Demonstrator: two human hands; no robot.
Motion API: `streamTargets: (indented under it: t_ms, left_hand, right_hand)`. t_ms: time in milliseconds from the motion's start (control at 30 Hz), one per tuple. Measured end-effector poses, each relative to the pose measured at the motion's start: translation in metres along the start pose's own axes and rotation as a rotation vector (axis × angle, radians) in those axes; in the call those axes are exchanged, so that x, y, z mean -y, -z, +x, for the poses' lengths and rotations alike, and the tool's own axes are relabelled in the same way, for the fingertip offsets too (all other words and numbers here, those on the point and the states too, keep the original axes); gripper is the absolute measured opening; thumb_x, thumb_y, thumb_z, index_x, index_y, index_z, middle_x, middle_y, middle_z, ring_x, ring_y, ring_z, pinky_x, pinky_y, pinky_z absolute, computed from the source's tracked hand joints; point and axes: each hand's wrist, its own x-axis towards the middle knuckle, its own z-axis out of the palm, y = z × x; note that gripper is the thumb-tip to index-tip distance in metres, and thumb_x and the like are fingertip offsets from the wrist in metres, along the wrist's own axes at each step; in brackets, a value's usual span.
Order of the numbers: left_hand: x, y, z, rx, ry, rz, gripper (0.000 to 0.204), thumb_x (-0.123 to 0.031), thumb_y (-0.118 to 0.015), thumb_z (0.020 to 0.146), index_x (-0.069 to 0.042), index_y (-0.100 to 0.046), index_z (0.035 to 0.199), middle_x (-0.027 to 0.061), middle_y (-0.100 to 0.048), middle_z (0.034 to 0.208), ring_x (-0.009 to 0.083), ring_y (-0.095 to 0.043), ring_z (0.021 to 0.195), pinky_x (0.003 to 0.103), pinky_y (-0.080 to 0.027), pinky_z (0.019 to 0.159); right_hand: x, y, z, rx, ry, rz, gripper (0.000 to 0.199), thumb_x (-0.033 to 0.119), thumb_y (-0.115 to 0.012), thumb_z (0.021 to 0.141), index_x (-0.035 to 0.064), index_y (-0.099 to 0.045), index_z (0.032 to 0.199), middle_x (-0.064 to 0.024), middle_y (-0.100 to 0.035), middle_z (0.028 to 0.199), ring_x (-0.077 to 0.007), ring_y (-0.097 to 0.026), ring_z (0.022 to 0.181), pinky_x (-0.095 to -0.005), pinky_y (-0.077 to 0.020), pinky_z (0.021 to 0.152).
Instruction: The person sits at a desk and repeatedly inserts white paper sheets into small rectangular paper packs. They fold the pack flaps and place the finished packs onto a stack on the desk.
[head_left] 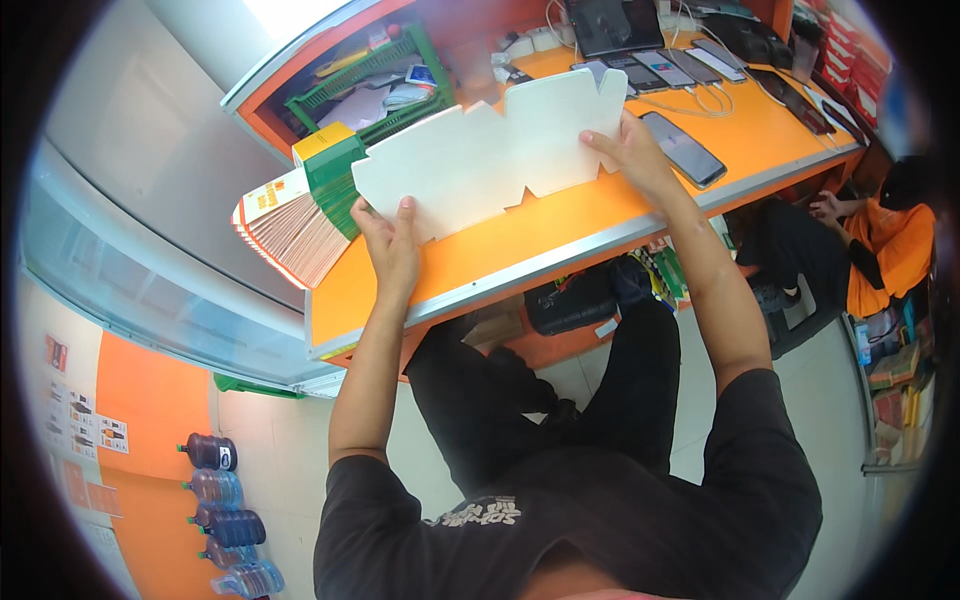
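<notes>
A flat white carton blank (480, 160) with notched edges and flaps lies tilted over the orange tabletop (560, 225), its plain side toward me. My left hand (388, 245) grips its lower left corner, thumb on the white face and fingers behind. At the opposite end my right hand (635, 155) holds the right edge, thumb pressed on the face. Whether it is one blank or several together, I cannot tell. Left of my left hand leans a fanned stack of flat printed cartons (300, 225), white, orange and green. A yellow-and-green carton end (332, 160) stands behind it.
A smartphone (683, 150) lies right of my right hand. Several more phones (665, 70) with white cables and a dark tablet (612, 25) are farther back. A green basket (405, 75) holds papers. Another person in orange (895, 250) sits at right. Water jugs (215, 487) line the left wall.
</notes>
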Motion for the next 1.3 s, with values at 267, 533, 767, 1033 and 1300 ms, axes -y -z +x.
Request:
streamTargets:
  t_ms: [267,533,767,1033,1300]
  left_hand:
    - [-0.007,-0.010,-0.006,0.006,0.004,0.066,0.055,-0.021,-0.064,0.099,0.002,-0.031,0.137,0.0188,-0.048,0.134,0.0238,-0.048,0.126,0.036,-0.035,0.110]
    - [0.002,0.006,-0.010,0.011,0.101,0.058,0.051,-0.024,-0.059,0.103,0.004,-0.038,0.139,0.0168,-0.054,0.130,0.0240,-0.052,0.121,0.038,-0.040,0.105]
    - [-0.007,-0.010,-0.003,0.008,0.071,0.150,0.057,-0.026,-0.057,0.104,0.004,-0.030,0.144,0.0212,-0.047,0.140,0.0255,-0.048,0.128,0.037,-0.036,0.109]
    - [-0.002,-0.010,-0.002,0.046,0.087,0.182,0.051,-0.027,-0.054,0.105,0.004,-0.033,0.139,0.0200,-0.049,0.135,0.0257,-0.048,0.126,0.037,-0.036,0.108]
    - [0.005,-0.001,-0.001,0.023,0.050,0.358,0.052,-0.024,-0.054,0.105,0.005,-0.032,0.142,0.0209,-0.048,0.136,0.0265,-0.047,0.127,0.037,-0.034,0.109]
  right_hand:
    - [-0.007,0.008,-0.006,0.007,0.144,0.204,0.053,0.018,-0.071,0.093,-0.0015,-0.047,0.137,-0.0114,-0.064,0.123,-0.0166,-0.063,0.110,-0.0309,-0.0505,0.096]
    - [-0.032,-0.008,0.007,0.070,0.129,0.398,0.051,0.015,-0.070,0.094,0.0024,-0.045,0.137,-0.0051,-0.064,0.113,-0.0105,-0.062,0.097,-0.0274,-0.0542,0.079]
    - [-0.028,0.009,0.013,0.063,0.228,-0.060,0.062,0.011,-0.065,0.097,-0.0032,-0.031,0.147,-0.0143,-0.051,0.140,-0.0192,-0.047,0.132,-0.0353,-0.0363,0.112]
    - [-0.037,0.011,0.019,0.046,0.183,-0.072,0.061,0.012,-0.064,0.097,-0.0033,-0.031,0.146,-0.0144,-0.052,0.138,-0.0188,-0.049,0.130,-0.0351,-0.0378,0.111]
    - [-0.020,0.009,0.009,0.065,0.124,-0.064,0.056,0.013,-0.065,0.097,-0.0031,-0.036,0.142,-0.0151,-0.054,0.135,-0.0195,-0.050,0.128,-0.0354,-0.0382,0.110]
